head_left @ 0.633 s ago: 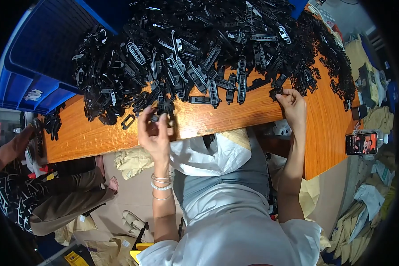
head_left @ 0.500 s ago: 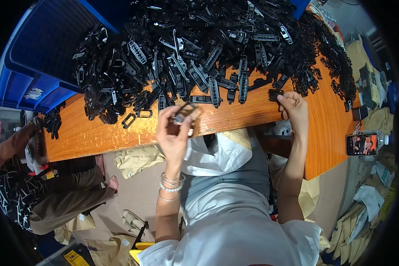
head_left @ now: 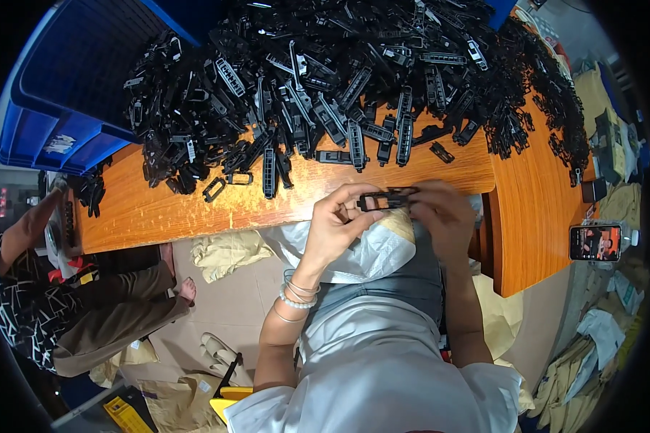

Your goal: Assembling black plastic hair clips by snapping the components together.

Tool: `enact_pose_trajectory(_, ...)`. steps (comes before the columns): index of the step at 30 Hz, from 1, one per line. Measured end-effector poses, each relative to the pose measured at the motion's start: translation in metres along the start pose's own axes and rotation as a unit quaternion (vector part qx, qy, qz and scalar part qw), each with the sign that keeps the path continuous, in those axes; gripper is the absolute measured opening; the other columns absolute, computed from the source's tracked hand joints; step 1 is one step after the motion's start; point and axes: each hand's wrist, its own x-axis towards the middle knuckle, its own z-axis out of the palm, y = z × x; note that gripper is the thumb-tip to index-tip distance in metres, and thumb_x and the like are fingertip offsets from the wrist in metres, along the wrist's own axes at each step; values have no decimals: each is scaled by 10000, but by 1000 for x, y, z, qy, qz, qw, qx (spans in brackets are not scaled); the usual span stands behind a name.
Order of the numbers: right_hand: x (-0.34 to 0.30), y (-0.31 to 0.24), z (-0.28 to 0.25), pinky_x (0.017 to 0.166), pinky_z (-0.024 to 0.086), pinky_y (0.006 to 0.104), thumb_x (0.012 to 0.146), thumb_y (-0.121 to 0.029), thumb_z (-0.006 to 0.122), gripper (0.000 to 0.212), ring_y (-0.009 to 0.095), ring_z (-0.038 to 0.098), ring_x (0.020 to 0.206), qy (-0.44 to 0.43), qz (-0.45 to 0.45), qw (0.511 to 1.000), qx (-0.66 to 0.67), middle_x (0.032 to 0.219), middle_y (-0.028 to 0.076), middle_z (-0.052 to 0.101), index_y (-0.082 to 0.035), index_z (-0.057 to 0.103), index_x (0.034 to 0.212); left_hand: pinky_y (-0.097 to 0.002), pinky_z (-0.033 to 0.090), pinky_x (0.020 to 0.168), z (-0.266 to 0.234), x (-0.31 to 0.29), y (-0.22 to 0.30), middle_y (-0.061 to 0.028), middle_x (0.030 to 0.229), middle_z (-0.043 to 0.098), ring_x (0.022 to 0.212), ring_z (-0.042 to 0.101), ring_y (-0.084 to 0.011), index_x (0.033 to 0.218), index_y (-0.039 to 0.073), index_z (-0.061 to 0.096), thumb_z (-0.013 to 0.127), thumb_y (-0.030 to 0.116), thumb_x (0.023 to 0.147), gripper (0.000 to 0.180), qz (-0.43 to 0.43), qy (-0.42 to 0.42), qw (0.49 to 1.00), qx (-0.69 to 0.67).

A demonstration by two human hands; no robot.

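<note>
The left hand (head_left: 333, 225) pinches a black frame (head_left: 362, 203) at its left end, thumb against fingers; the right hand (head_left: 444, 214) blurs at the other end, its grip impossible to tell; beyond, a wooden table (head_left: 296, 206) bears heaped black parts (head_left: 267, 101)

- Left hand (head_left: 331, 226): thumb and forefinger bent toward each other in a pinch, fingertips pointing rightward.
- Right hand (head_left: 447, 216): blurred, fingers angled toward the left hand, just beside its fingertips; exact grip unclear.
- Left forearm (head_left: 277, 334): slants up and rightward.
- Right forearm (head_left: 464, 310): nearly straight up, slightly leftward.
</note>
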Motion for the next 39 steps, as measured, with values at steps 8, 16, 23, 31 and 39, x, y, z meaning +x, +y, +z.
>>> enact_pose_trajectory(8, 1, -3, 15, 731, 449, 291, 611, 88, 619, 250, 226, 543, 910, -95, -155, 977, -109, 955, 128, 587, -5, 631, 843, -164, 366, 426, -5, -2, 2, -15, 592, 558, 473, 487, -48, 1035, -21, 561, 625, -4, 764, 279, -14, -57, 996, -69)
enact_pose_trajectory(16, -21, 21, -1, 679, 422, 220, 732, 45, 567, 136, 141, 523, 808, 77, -47, 996, -5, 971, 97, 554, 72, 588, 864, -270, 433, 497, 10, 40, 9, -120, 755, 570, 556, 552, -201, 915, -44, 581, 555, 9, 800, 129, 165, 26, 968, 186)
enact_pose_trajectory(23, -19, 22, -8, 664, 406, 179, 827, -16, 555, 139, 75, 489, 780, 129, 24, 991, 33, 973, 53, 524, 86, 558, 922, -328, 440, 552, 24, 111, 24, -120, 760, 494, 651, 549, -300, 799, -1, 555, 584, -19, 723, 83, 362, 83, 822, 432)
enact_pose_trajectory(31, -18, 17, -9, 574, 382, 195, 809, -39, 576, 162, 80, 463, 672, 146, 42, 988, 40, 946, 56, 547, 78, 592, 920, -340, 450, 606, 30, 187, 51, -91, 769, 487, 784, 495, -250, 774, 10, 593, 591, 10, 652, 121, 430, 168, 666, 586)
enact_pose_trajectory(39, -19, 16, -9, 685, 400, 180, 805, 8, 572, 157, 77, 493, 804, 124, 71, 987, 74, 954, 56, 515, 84, 577, 942, -343, 444, 653, 45, 220, 50, -155, 740, 538, 751, 513, -285, 629, -27, 609, 595, -2, 559, 75, 470, 128, 658, 575)
